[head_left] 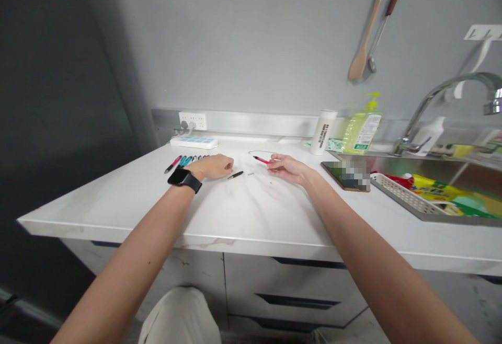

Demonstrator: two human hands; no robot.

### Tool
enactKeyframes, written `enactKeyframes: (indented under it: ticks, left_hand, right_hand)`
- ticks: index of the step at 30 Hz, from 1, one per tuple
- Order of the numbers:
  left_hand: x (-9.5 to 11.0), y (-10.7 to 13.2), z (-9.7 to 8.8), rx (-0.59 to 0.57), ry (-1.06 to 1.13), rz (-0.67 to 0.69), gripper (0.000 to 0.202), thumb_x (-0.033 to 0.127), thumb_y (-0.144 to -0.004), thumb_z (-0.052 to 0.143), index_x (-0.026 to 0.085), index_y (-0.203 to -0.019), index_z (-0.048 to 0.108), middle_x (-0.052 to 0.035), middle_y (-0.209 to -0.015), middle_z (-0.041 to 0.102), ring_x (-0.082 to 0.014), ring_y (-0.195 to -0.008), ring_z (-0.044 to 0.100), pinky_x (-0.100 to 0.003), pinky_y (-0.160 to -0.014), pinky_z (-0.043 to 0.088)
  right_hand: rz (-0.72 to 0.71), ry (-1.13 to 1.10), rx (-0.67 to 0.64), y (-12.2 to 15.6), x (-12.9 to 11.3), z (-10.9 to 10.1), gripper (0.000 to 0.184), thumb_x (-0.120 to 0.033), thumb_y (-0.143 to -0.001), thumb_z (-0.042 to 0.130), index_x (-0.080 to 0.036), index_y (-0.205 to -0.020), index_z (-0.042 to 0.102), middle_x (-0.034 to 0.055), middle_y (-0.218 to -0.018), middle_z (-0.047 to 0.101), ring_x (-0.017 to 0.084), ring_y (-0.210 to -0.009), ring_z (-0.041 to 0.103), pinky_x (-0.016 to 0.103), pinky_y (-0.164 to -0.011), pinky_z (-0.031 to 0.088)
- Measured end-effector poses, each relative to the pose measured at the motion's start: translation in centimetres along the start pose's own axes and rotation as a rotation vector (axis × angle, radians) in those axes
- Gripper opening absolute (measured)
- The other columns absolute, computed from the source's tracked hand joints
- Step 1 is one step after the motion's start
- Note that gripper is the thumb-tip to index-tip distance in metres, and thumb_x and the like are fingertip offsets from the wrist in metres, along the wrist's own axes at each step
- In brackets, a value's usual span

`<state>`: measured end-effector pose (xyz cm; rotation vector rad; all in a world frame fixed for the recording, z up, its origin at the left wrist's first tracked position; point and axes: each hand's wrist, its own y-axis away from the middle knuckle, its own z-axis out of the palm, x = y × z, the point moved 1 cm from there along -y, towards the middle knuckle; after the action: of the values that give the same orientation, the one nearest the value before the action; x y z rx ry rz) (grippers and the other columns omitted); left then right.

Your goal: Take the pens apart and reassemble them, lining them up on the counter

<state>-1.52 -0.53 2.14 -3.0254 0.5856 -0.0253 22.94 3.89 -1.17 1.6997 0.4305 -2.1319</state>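
Observation:
My right hand [288, 168] pinches a red pen [262, 160] with a black tip, held just above the white counter [254, 213] and pointing left. My left hand [215, 166], wearing a black watch, is closed with its fingers curled under; whatever it may hold is hidden. Close to its fingertips lies a black pen part [236, 175] with a lighter end. A small grey piece, perhaps a spring [251, 173], rests between the hands. Beyond the left wrist several pens lie in a row, among them a red pen [173, 163] and a teal pen [187, 161], partly covered by that hand.
At the back left is a power strip [194, 142] below a wall socket [192, 121]. A white cylindrical container [323, 132] and a green soap bottle [363, 127] stand at the back right. A phone-like slab [333, 171] lies near the sink [396, 163], under a curved faucet [427, 101].

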Motion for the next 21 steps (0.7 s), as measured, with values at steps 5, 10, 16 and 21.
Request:
enactKeyframes:
  ticks: [5,10,16,21]
  left_hand:
    - [-0.18,0.04,0.09,0.009,-0.005,-0.011,0.020,0.028,-0.076,0.042,0.018,-0.080,0.059,-0.0074,-0.084,0.066,-0.0167,-0.068,0.053,-0.028,-0.062,0.036]
    - [-0.18,0.25,0.20,-0.007,0.006,-0.037,0.019,0.028,-0.076,0.043,0.018,-0.081,0.059,-0.0071,-0.084,0.067,-0.0168,-0.069,0.054,-0.028,-0.062,0.037]
    - [-0.68,0.06,0.60,0.001,0.027,-0.053,0.019,0.030,-0.077,0.045,0.018,-0.082,0.060,-0.0076,-0.088,0.067,-0.0174,-0.074,0.056,-0.028,-0.067,0.038]
    - [-0.73,0.17,0.72,0.003,0.023,-0.027,0.019,0.030,-0.078,0.044,0.018,-0.083,0.059,-0.0074,-0.087,0.067,-0.0179,-0.074,0.057,-0.028,-0.067,0.037]
  right_hand:
    - [0.005,-0.010,0.009,-0.10,0.09,-0.12,0.036,0.009,-0.052,0.066,-0.017,-0.070,0.050,-0.0042,-0.065,0.055,0.007,-0.062,0.057,0.019,-0.067,0.052]
    - [-0.001,-0.018,-0.050,0.19,-0.09,0.16,0.029,0.001,-0.061,0.070,-0.017,-0.071,0.050,-0.0021,-0.069,0.057,0.008,-0.066,0.058,0.020,-0.070,0.053]
    - [0.003,-0.031,-0.065,0.25,-0.09,0.16,0.025,0.000,-0.065,0.069,-0.016,-0.069,0.051,-0.0026,-0.064,0.056,0.007,-0.061,0.057,0.019,-0.066,0.053]
    - [0.009,-0.095,-0.063,-0.38,0.02,-0.25,0.018,0.001,-0.071,0.064,-0.014,-0.073,0.056,-0.0010,-0.066,0.059,0.007,-0.059,0.059,0.017,-0.061,0.054]
